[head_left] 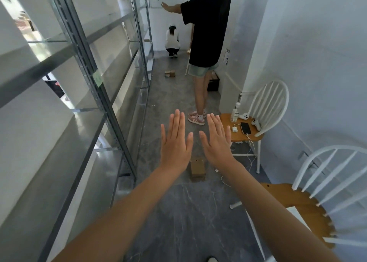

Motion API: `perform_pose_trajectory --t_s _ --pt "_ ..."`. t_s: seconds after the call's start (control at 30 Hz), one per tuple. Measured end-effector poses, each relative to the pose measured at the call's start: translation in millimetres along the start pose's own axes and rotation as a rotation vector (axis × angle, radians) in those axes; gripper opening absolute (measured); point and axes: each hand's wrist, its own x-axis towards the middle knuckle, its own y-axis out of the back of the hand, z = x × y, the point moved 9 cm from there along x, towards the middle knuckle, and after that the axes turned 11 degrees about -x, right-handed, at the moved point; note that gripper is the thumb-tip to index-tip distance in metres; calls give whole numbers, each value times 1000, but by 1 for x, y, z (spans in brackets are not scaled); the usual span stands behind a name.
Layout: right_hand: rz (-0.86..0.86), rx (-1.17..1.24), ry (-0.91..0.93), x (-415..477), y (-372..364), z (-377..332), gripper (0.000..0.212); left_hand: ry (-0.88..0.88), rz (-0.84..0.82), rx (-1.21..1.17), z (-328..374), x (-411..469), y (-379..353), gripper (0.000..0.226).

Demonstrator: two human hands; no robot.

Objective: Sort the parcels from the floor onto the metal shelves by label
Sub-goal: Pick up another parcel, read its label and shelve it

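Observation:
My left hand (175,142) and my right hand (217,140) are stretched out in front of me, palms down, fingers straight, holding nothing. On the grey floor below and between them lies a small brown cardboard parcel (197,168). More brown parcels (170,73) sit on the floor further down the aisle. The metal shelves (95,79) run along my left side; a small green label (97,78) is stuck on one upright.
A person in a black shirt (205,33) stands in the aisle ahead; another crouches at the far end (172,41). A white chair with a wooden seat (243,131) carrying a phone, charger and bottle stands right; a second chair (309,208) is nearer.

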Motion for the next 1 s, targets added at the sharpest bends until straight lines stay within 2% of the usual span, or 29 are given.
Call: perform_pose_trajectory --t_s 0.43,0.73,1.0 --pt "-50 60 48 136 -4 92 61 29 2 78 23 132 -91 63" --pt "-102 83 104 177 -27 112 61 105 13 141 5 165 -112 65" --pt "-86 87 72 205 -40 137 61 74 -14 139 -9 197 -143 68"
